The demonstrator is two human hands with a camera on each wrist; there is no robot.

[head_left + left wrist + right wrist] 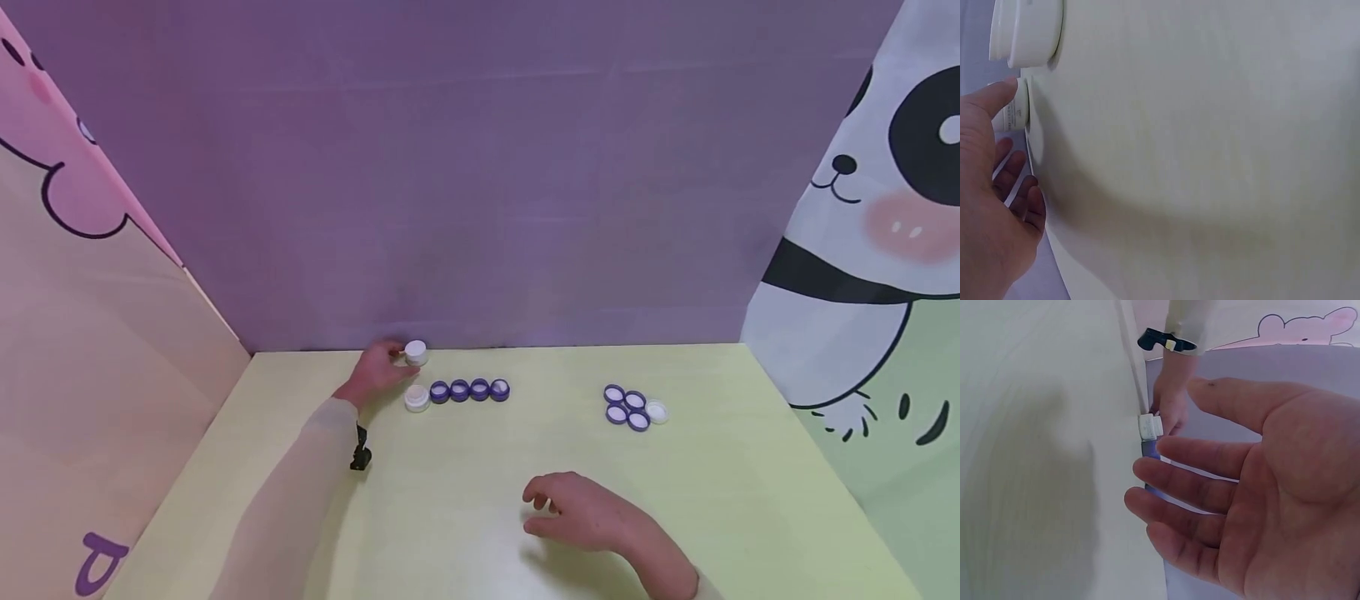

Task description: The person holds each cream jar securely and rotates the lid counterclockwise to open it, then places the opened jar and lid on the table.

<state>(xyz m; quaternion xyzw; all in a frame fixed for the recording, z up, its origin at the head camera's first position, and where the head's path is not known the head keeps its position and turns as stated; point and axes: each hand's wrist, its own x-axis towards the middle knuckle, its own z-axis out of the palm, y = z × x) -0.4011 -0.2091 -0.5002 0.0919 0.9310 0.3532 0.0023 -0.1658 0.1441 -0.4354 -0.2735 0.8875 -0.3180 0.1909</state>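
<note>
At the table's back edge my left hand reaches about a small white jar, thumb in front and fingers to its left. In the left wrist view the thumb overlaps this jar, and the loosely bent fingertips show a slight gap below it. A second white jar stands just nearer, at the left end of a row of several purple-rimmed round containers. My right hand hovers over the front of the table, its fingers relaxed and nothing in its palm.
Farther right, several purple-rimmed round pieces with white insides lie in a cluster beside a white round piece. A purple wall panel rises behind the pale table. Printed panels, one with a panda, flank both sides.
</note>
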